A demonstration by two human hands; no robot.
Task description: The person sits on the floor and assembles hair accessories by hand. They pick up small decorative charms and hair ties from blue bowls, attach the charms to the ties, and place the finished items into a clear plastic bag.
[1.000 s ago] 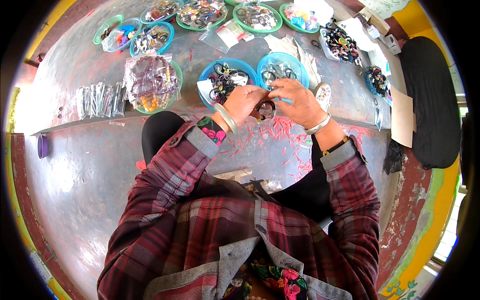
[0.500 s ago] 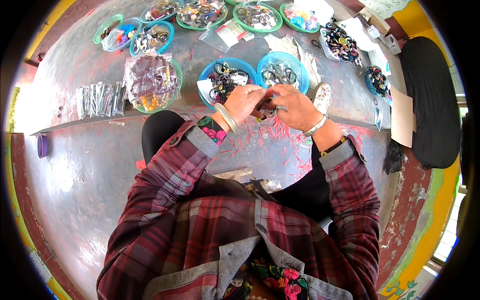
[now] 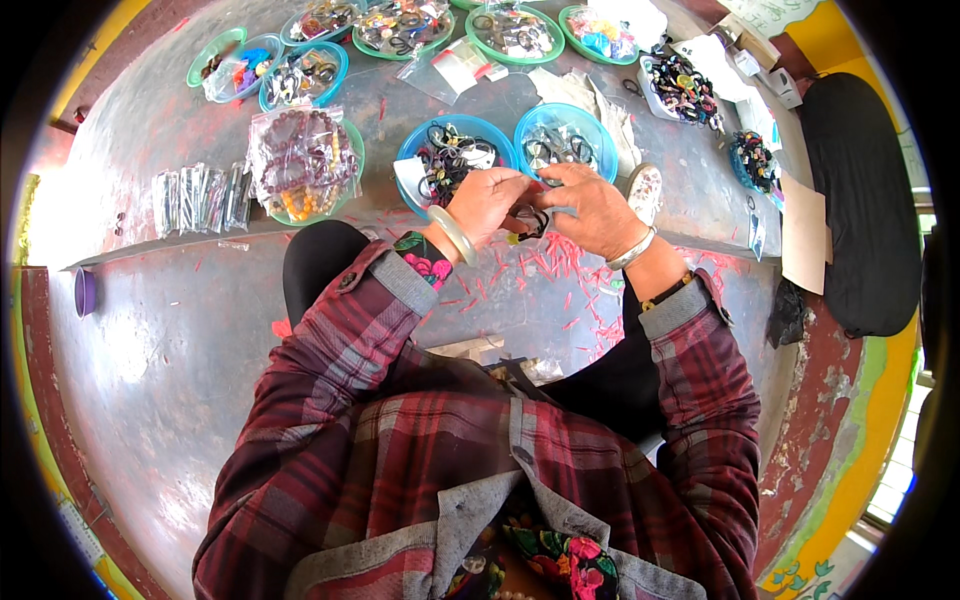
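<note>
My left hand [image 3: 488, 208] and my right hand [image 3: 597, 218] meet in front of two blue bowls. Between them is a small dark looped cord [image 3: 532, 222], partly hidden by the fingers. The left fingers are closed on it, and the right thumb and forefinger pinch at its upper end. Just beyond the left hand stands a blue bowl [image 3: 408, 198] heaped with black cords and a white tag. Behind the right hand, another blue bowl [image 3: 608, 135] holds dark bands in clear plastic bags.
Pink-red scraps [image 3: 560, 262] litter the lower floor before me. At left, a green bowl [image 3: 358, 150] bears bagged bead bracelets beside a row of clear packets [image 3: 203, 200]. Several more bowls stand at the back. A white basket [image 3: 648, 95] of dark bands and brown cardboard [image 3: 803, 235] lie right.
The right fingers have opened out a little and shifted, and more of the dark looped cord shows below the hands. The left hand stays nearly in place.
</note>
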